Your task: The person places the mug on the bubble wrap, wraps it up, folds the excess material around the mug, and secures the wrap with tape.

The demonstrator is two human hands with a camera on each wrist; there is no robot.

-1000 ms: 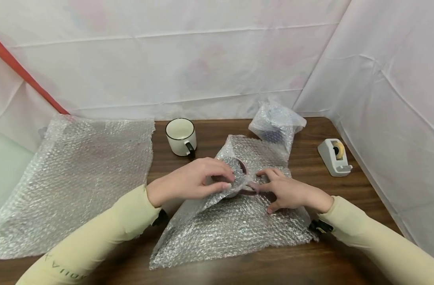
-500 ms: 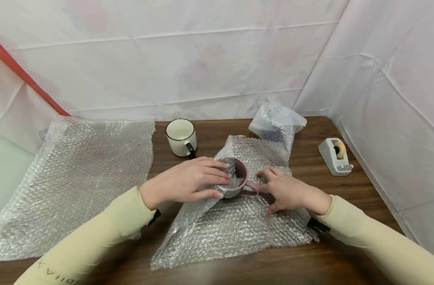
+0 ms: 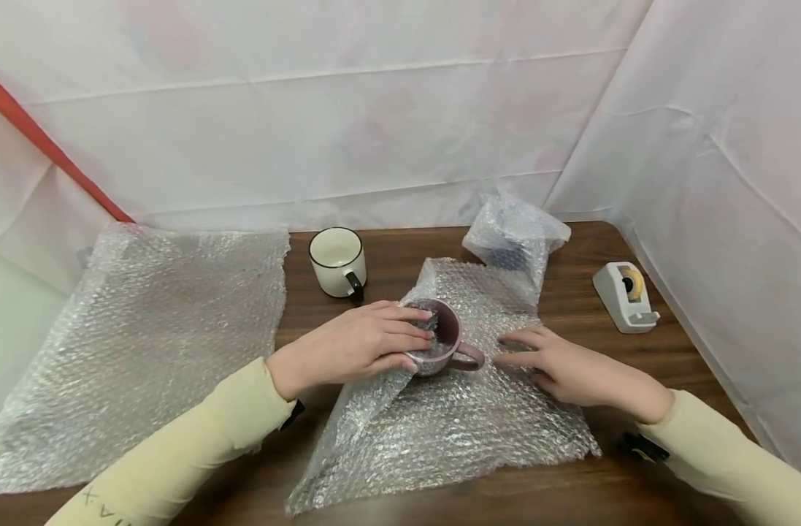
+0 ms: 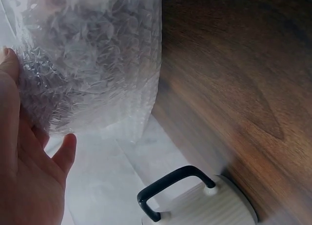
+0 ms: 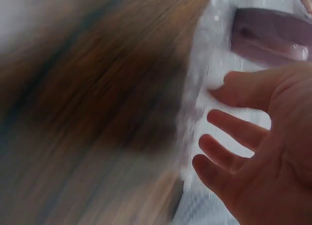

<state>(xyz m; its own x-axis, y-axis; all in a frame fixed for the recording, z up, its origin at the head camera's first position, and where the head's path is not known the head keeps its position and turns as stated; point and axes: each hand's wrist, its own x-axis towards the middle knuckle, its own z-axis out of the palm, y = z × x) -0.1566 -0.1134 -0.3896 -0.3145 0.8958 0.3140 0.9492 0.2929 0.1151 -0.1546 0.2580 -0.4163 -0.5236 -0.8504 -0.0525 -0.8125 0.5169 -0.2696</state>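
A mauve mug [image 3: 447, 325] stands on a sheet of bubble wrap [image 3: 433, 438], its handle pointing right. One corner of the sheet is folded up over the mug's left side and tucked inside its rim. My left hand [image 3: 367, 342] lies on that fold, fingers extended over the rim and pressing the wrap. In the left wrist view, the wrap covers the mug's side beside my left hand [image 4: 29, 147]. Just right of the handle, my right hand [image 3: 571, 369] hovers near the sheet with spread fingers, holding nothing. The handle also shows in the right wrist view beyond my right hand [image 5: 263, 132].
A white mug [image 3: 337, 263] with a black rim and handle stands behind my left hand. A second bubble-wrap sheet [image 3: 177, 351] lies at left. A bubble-wrapped bundle [image 3: 515, 234] sits at the back right, and a tape dispenser [image 3: 626, 298] near the table's right edge.
My left hand has pressed the folded wrap down into the mug, exposing its rim. My right hand has let go of the handle and drawn away to the right.
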